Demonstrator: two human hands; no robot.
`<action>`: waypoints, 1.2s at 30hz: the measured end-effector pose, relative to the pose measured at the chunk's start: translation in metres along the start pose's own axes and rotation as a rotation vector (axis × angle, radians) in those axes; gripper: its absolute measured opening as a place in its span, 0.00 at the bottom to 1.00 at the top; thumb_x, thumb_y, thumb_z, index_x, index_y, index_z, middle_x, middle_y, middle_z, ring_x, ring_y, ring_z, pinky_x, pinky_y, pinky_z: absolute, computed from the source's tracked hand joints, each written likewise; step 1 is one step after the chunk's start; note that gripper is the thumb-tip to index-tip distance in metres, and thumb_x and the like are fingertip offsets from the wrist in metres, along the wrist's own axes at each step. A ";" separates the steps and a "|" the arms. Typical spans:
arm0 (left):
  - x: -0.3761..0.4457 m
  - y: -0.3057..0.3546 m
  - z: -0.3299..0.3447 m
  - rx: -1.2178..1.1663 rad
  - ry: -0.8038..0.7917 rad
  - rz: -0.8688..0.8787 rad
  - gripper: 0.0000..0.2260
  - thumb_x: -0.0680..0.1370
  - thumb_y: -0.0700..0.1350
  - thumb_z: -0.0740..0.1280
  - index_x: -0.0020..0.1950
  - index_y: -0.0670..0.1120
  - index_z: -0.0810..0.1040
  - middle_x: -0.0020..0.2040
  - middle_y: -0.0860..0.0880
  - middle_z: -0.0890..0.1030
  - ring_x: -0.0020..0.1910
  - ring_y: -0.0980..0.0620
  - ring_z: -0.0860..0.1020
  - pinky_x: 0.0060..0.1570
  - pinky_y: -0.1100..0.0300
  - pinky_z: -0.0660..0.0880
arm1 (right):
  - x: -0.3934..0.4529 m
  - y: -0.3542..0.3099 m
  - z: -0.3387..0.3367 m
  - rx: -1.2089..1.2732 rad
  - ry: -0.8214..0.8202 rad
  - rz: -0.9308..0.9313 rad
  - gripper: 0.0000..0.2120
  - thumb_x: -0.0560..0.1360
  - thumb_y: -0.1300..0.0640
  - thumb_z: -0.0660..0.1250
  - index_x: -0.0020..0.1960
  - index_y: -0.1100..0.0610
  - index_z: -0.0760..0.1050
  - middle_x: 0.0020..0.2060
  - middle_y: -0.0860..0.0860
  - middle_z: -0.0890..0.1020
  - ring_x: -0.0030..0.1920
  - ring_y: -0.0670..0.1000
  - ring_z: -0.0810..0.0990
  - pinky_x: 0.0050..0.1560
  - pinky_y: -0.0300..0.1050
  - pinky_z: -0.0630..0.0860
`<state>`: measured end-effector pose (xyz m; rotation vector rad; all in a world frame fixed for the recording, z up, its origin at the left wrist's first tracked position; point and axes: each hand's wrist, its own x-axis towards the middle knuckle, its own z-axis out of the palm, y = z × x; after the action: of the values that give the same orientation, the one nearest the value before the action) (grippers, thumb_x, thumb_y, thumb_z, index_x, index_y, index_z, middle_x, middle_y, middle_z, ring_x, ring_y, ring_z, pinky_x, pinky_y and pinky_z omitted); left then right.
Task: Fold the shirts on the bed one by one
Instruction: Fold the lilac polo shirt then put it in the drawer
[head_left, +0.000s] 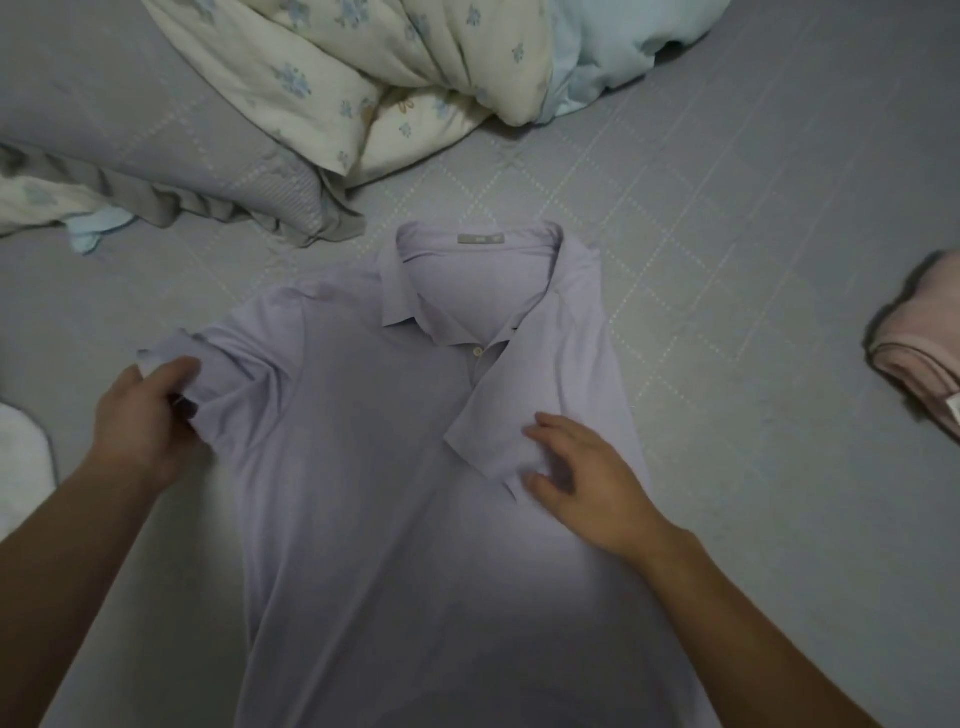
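A pale lilac polo shirt (374, 467) lies face up on the grey bed sheet (753, 260), collar away from me. Its right sleeve is folded inward across the chest. My right hand (576, 470) rests on that folded sleeve with its fingers spread and relaxed. My left hand (143, 415) grips the bunched left sleeve at the shirt's left edge, thumb on top of the cloth. The shirt's lower hem runs out of view at the bottom.
A floral cream and light-blue duvet (395, 78) is heaped at the top. A grey pillow (171, 156) lies at the upper left. A folded pink garment (919, 358) sits at the right edge, and something white (21, 467) at the left edge.
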<state>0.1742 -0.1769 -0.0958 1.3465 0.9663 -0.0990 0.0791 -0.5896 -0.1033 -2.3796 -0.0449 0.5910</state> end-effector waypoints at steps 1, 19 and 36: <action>-0.004 0.002 0.004 0.032 0.028 0.066 0.09 0.76 0.38 0.67 0.55 0.44 0.80 0.48 0.45 0.81 0.44 0.49 0.81 0.44 0.55 0.81 | -0.002 0.002 0.000 0.018 0.057 0.023 0.24 0.77 0.48 0.69 0.71 0.52 0.72 0.73 0.48 0.70 0.73 0.48 0.67 0.75 0.41 0.59; -0.108 -0.083 0.109 0.923 -0.264 0.582 0.08 0.75 0.41 0.70 0.53 0.47 0.80 0.48 0.49 0.80 0.45 0.46 0.80 0.51 0.54 0.76 | -0.007 0.023 0.018 -0.118 0.025 0.124 0.27 0.77 0.52 0.68 0.74 0.55 0.68 0.78 0.52 0.59 0.78 0.53 0.56 0.77 0.53 0.54; -0.113 -0.149 0.046 1.465 -0.500 0.682 0.39 0.72 0.60 0.66 0.80 0.52 0.58 0.81 0.43 0.52 0.78 0.36 0.54 0.71 0.37 0.60 | -0.083 0.016 0.062 -0.385 0.019 0.255 0.39 0.78 0.47 0.59 0.80 0.50 0.38 0.78 0.54 0.35 0.78 0.56 0.34 0.77 0.56 0.37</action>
<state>0.0424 -0.3092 -0.1427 2.7148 -0.2089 -0.6730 -0.0235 -0.5801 -0.1213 -2.7884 0.1702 0.7327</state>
